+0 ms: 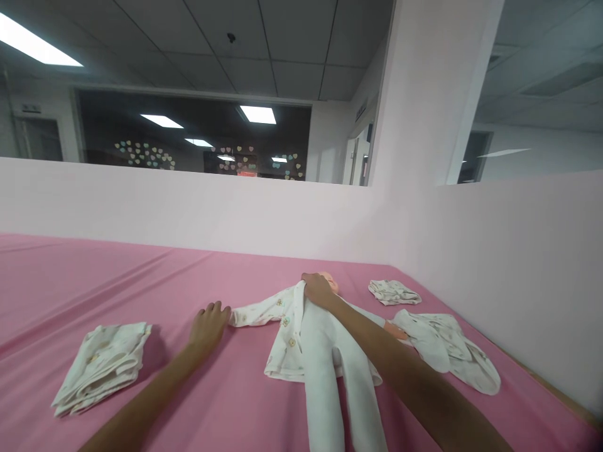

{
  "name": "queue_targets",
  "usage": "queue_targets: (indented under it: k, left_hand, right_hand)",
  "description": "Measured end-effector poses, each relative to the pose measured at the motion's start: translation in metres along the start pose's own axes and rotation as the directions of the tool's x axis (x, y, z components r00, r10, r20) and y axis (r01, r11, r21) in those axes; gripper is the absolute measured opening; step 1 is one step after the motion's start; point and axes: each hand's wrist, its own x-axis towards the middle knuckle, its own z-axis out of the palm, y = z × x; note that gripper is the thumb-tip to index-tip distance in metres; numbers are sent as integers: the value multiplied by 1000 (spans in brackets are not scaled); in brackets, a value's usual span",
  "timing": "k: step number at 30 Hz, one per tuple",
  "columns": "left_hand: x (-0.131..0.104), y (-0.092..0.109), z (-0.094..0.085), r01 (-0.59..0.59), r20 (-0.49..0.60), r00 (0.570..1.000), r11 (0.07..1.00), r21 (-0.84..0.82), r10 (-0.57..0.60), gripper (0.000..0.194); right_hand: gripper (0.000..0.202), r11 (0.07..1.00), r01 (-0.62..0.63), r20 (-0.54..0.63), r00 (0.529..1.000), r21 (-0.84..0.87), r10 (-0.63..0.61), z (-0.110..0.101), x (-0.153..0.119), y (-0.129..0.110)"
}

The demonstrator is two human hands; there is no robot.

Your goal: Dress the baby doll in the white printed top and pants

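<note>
On a pink sheet lies a baby doll [330,280] with its head away from me, its legs in white leggings [320,376] pointing toward me. A white patterned baby shirt [291,339] is around its left-side arm and spreads beside and under its body. My left hand [210,324] is closed at the cuff of the outstretched sleeve; whether the doll's hand is inside is hidden. My right hand [319,290] grips the shirt's edge near the doll's neck and covers part of the head. The doll's other hand [394,330] shows beyond my right forearm.
A folded patterned cloth [106,361] lies to the left. On the right are another folded cloth [394,292] and a loosely spread white garment [445,345]. A white wall [211,213] with windows borders the pink sheet [226,402] at the back and right.
</note>
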Motion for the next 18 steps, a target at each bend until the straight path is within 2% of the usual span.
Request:
queue_targets:
  k: [3,5,8,10,13,16,18]
  left_hand:
    - [9,-8,8,26,38,999,997,-73,-23,25]
    - [9,-10,10,58,38,998,985,-165,-52,25]
    - [0,-7,3,68,-46,995,942,-329,-88,31]
    - [-8,2,-7,30,-105,991,905,-425,-82,29]
    - [-15,27,-23,-75,-170,985,845,-529,-18,28]
    - [-11,66,-40,-203,-231,970,779,-593,77,28]
    - [-2,100,-53,-288,-275,951,743,-604,145,28]
  right_hand:
    - [32,1000,13,-8,1000,4,-13,7,0,-3]
    - [31,1000,25,-14,1000,17,-24,9,-1,-4]
    - [32,998,43,-45,998,51,-41,9,-10,2]
    - [31,993,51,-101,994,105,-41,7,-28,15]
    - [23,973,39,-181,983,226,2,5,-75,45]
    - [20,955,-92,-172,974,281,144,9,-139,77]
    - [20,938,-156,-119,972,310,201,16,-178,93]
